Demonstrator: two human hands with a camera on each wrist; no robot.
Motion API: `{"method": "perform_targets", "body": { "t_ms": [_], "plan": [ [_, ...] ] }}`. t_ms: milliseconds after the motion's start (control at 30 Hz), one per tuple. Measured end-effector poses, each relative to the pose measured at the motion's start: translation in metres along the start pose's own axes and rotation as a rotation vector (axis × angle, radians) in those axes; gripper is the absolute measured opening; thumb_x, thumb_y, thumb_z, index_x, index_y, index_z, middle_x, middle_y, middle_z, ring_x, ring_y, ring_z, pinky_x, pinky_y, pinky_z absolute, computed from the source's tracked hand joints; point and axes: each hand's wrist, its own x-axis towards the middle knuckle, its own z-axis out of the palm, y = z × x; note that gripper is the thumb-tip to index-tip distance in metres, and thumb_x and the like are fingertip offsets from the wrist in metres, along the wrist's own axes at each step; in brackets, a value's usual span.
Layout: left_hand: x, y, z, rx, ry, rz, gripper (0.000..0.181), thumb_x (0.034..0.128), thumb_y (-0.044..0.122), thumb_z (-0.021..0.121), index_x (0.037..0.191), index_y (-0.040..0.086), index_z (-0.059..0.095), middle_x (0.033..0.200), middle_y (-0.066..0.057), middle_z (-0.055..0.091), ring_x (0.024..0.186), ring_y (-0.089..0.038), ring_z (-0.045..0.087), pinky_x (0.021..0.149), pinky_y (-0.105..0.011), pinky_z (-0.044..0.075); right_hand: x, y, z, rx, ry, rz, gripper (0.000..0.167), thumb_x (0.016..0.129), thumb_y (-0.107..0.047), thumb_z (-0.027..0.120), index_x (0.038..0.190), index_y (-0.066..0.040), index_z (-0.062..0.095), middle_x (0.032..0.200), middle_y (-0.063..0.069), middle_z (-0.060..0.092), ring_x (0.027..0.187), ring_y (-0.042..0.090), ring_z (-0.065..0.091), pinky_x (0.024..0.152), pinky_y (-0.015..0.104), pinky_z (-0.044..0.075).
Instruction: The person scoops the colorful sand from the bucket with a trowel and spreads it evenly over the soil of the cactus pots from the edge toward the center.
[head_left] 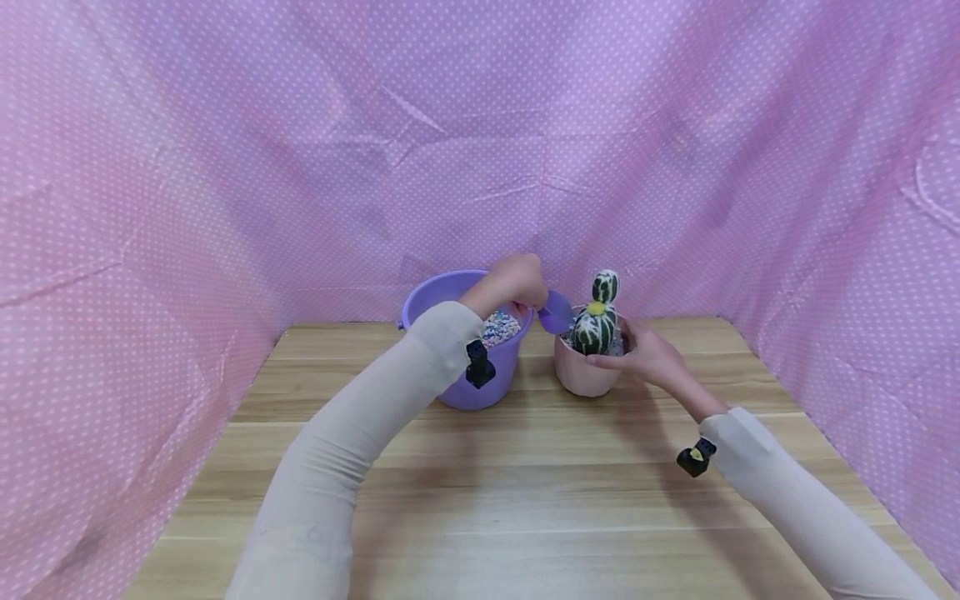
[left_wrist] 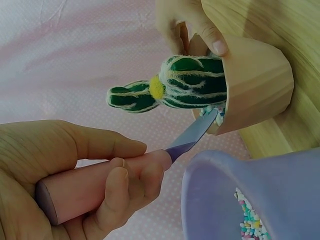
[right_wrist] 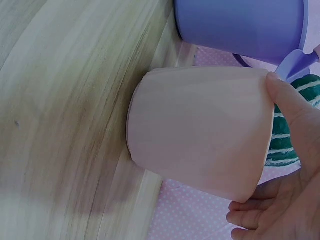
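Observation:
The left hand (head_left: 517, 281) grips the pink handle (left_wrist: 95, 187) of a small purple shovel (head_left: 556, 312), its blade (left_wrist: 192, 131) tipped at the rim of a pale pink pot (head_left: 587, 375). Inside the pot stands a green cactus (head_left: 595, 332) with white lines and a yellow flower, small coloured pebbles (left_wrist: 220, 117) around its base. The right hand (head_left: 654, 358) holds the pot's rim, thumb at the near side (right_wrist: 295, 107) and fingers round the other side.
A purple bucket (head_left: 480, 379) stands left of the pot, with many coloured pebbles (head_left: 500, 328) inside. Both are on a wooden table (head_left: 480, 492). Pink dotted cloth (head_left: 480, 167) hangs behind and at the sides.

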Motion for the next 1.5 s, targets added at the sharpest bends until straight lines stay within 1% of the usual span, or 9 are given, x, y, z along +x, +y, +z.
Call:
{"method": "perform_targets", "body": {
  "t_ms": [100,333,533,767,933,1100,1200,1333,1500],
  "plan": [
    [-0.001,-0.001,-0.002,-0.010,-0.005,-0.011,0.013,0.0824,-0.003,0.051,0.079,0.009,0.055,0.058,0.000,0.056,0.043,-0.008,0.056,0.047,-0.017,0.052,0.001,-0.002,0.000,-0.010,-0.002,0.013,0.107,0.080,-0.063,0.078,0.157,-0.004,0.033,0.147,0.028,0.051,0.133,0.047,0.051,0.109,0.064,0.042],
    [-0.004,-0.005,-0.009,-0.028,0.008,-0.003,0.010,0.0841,-0.001,0.054,0.079,0.007,0.057,0.061,-0.001,0.060,0.044,-0.009,0.058,0.062,-0.022,0.061,0.003,-0.005,0.000,-0.002,-0.003,0.011,0.106,0.080,-0.061,0.079,0.157,-0.005,0.033,0.147,0.026,0.052,0.133,0.046,0.052,0.109,0.064,0.042],
    [-0.011,-0.011,-0.017,-0.064,0.025,0.018,0.018,0.0811,-0.003,0.053,0.071,0.012,0.050,0.058,0.001,0.056,0.043,-0.008,0.055,0.049,-0.019,0.053,0.005,-0.006,0.001,-0.009,-0.003,0.001,0.107,0.080,-0.062,0.079,0.157,-0.004,0.033,0.146,0.027,0.053,0.133,0.046,0.052,0.108,0.064,0.043],
    [-0.014,-0.027,-0.023,-0.077,0.041,0.048,0.030,0.0826,0.000,0.056,0.058,0.015,0.048,0.053,0.004,0.054,0.043,-0.008,0.051,0.049,-0.020,0.050,0.008,-0.001,0.001,0.031,-0.004,-0.048,0.102,0.081,-0.058,0.080,0.156,-0.005,0.035,0.143,0.027,0.056,0.130,0.045,0.055,0.108,0.062,0.045],
    [-0.019,-0.043,-0.028,-0.135,0.034,0.049,0.030,0.0834,0.003,0.060,0.057,0.015,0.051,0.053,0.004,0.054,0.044,-0.008,0.049,0.046,-0.019,0.043,0.011,0.007,-0.004,0.124,-0.059,-0.135,0.097,0.084,-0.043,0.084,0.155,-0.001,0.034,0.146,0.026,0.053,0.135,0.044,0.052,0.112,0.060,0.042],
    [-0.029,-0.064,-0.034,-0.260,0.005,0.085,0.030,0.0851,0.007,0.063,0.058,0.015,0.053,0.055,0.004,0.056,0.048,-0.008,0.050,0.051,-0.020,0.045,0.009,0.006,-0.025,0.132,-0.121,-0.126,0.111,0.087,-0.039,0.081,0.159,0.007,0.012,0.162,0.032,0.027,0.149,0.050,0.027,0.120,0.066,0.025],
    [-0.033,-0.079,-0.036,-0.329,0.009,0.104,0.032,0.0882,0.012,0.066,0.059,0.016,0.053,0.057,0.004,0.057,0.050,-0.007,0.051,0.054,-0.020,0.047,0.010,-0.006,-0.043,0.123,-0.114,-0.093,0.115,0.088,-0.041,0.080,0.162,0.001,0.002,0.167,0.030,0.012,0.153,0.051,0.013,0.121,0.069,0.018],
    [-0.040,-0.102,-0.035,-0.439,0.051,0.085,0.029,0.0906,0.019,0.072,0.064,0.012,0.064,0.059,0.004,0.061,0.054,-0.007,0.053,0.058,-0.019,0.050,0.014,-0.031,-0.064,0.122,-0.086,-0.109,0.115,0.088,-0.041,0.079,0.164,-0.008,0.000,0.169,0.023,0.011,0.155,0.047,0.010,0.122,0.069,0.015],
    [-0.048,-0.127,-0.032,-0.565,0.067,0.022,0.021,0.0909,0.021,0.075,0.091,0.000,0.076,0.065,0.001,0.064,0.056,-0.007,0.055,0.060,-0.019,0.052,0.020,-0.063,-0.077,0.105,-0.063,-0.189,0.107,0.088,-0.038,0.079,0.165,-0.015,0.008,0.171,0.014,0.012,0.158,0.040,0.010,0.125,0.065,0.013]
  ]
}}
